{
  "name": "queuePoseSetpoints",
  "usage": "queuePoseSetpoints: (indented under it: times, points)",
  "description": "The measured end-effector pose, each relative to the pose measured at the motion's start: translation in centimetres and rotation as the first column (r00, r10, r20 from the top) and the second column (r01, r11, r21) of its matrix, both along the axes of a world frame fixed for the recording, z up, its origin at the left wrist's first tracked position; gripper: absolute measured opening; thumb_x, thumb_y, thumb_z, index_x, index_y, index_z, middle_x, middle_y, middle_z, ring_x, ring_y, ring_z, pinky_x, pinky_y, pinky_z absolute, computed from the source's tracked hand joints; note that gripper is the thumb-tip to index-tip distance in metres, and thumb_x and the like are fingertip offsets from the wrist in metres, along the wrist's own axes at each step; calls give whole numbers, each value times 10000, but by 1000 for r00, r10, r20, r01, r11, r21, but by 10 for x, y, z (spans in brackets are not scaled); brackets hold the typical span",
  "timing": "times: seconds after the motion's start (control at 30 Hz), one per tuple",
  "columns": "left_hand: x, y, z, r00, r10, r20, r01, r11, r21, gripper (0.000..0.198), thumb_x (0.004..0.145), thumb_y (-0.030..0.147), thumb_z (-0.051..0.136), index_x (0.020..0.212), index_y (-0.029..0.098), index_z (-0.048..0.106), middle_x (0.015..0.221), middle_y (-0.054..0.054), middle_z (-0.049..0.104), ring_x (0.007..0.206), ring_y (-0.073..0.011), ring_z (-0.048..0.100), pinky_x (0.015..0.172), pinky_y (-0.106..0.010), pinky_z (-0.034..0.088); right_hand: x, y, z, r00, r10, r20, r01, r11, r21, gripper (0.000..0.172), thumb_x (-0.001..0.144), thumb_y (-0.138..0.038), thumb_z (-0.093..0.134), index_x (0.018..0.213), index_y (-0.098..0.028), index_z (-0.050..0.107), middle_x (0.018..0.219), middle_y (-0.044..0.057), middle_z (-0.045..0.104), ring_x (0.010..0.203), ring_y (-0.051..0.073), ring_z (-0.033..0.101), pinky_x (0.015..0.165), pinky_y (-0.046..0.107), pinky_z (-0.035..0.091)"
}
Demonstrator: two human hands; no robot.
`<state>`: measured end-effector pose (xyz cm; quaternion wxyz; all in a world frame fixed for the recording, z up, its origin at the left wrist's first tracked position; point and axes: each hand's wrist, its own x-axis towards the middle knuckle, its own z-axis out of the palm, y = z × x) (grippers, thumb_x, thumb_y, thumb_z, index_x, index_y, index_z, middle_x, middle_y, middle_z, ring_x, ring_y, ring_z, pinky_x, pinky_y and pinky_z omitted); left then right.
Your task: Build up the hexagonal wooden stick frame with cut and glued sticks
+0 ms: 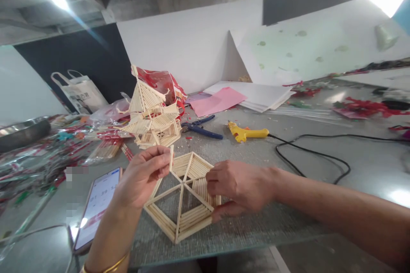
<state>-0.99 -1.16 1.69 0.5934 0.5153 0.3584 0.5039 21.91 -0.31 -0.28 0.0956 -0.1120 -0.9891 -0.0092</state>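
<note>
A short pale wooden stick (171,158) stands upright in a pinch between the thumb and fingers of my left hand (144,174). Below it lies a hexagonal stick frame (178,213) with spokes meeting at its centre; rows of sticks fill several of its sections, while those at the left are partly open. My right hand (238,185) closes over the frame's right side, thumb low at the rim and fingers bent over the sticks. Its palm side and fingertips are partly hidden.
Behind the frame stands a tiered stick pagoda (150,115). Blue pliers (203,129) and a yellow glue gun (246,132) with a black cord lie beyond. A phone (98,209) rests at left, near bagged sticks (104,151). Pink paper (218,101) lies at the back.
</note>
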Motion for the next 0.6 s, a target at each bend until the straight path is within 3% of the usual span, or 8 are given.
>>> queuePoseSetpoints:
  times: [0.13, 0.23, 0.33, 0.47, 0.53, 0.6]
  points:
    - [-1, 6, 1, 959, 95, 266, -116, 991, 66, 91, 675, 141, 632, 629, 109, 561, 569, 30, 470, 492, -28, 397, 431, -141, 320, 4, 8, 2, 969, -141, -205, 168, 978, 123, 309, 895, -316, 356, 703, -145, 526, 677, 41, 536, 633, 121, 458, 605, 260, 338]
    - [-3, 10, 10, 873, 145, 466, -166, 986, 4, 53, 663, 92, 612, 681, 111, 566, 603, 32, 484, 485, -16, 407, 413, -125, 334, 10, 19, 3, 887, -291, -359, 361, 921, 148, 260, 876, -236, 353, 703, -140, 522, 654, 30, 513, 597, 109, 433, 580, 248, 327]
    - [-4, 6, 32, 816, 166, 554, -196, 981, -4, 62, 673, 68, 573, 699, 125, 568, 595, 31, 497, 476, -14, 419, 410, -119, 359, 17, 32, 1, 792, -416, -447, 522, 842, 141, 214, 850, -202, 360, 727, -140, 524, 677, 30, 521, 609, 106, 445, 571, 235, 324]
    - [3, -1, 74, 826, 152, 543, -274, 950, 150, 91, 722, 87, 528, 693, 156, 579, 583, 28, 523, 463, -19, 409, 403, -127, 378, 25, 43, -4, 677, -535, -505, 660, 745, 96, 176, 835, -219, 385, 788, -144, 537, 746, 42, 534, 635, 116, 466, 554, 234, 321]
    - [13, 3, 92, 840, 164, 517, -322, 918, 231, 143, 730, 91, 536, 626, 185, 564, 574, 34, 528, 459, -23, 398, 392, -127, 367, 30, 46, -2, 626, -552, -550, 667, 745, 11, 179, 832, -258, 413, 870, -139, 541, 832, 63, 537, 630, 113, 466, 550, 235, 333]
    - [27, 11, 103, 855, 161, 493, -320, 912, 258, 187, 721, 86, 553, 567, 192, 546, 566, 36, 526, 458, -25, 400, 391, -130, 360, 33, 46, 6, 580, -533, -616, 589, 797, -134, 246, 839, -311, 428, 986, -137, 521, 909, 79, 529, 616, 101, 465, 575, 245, 363]
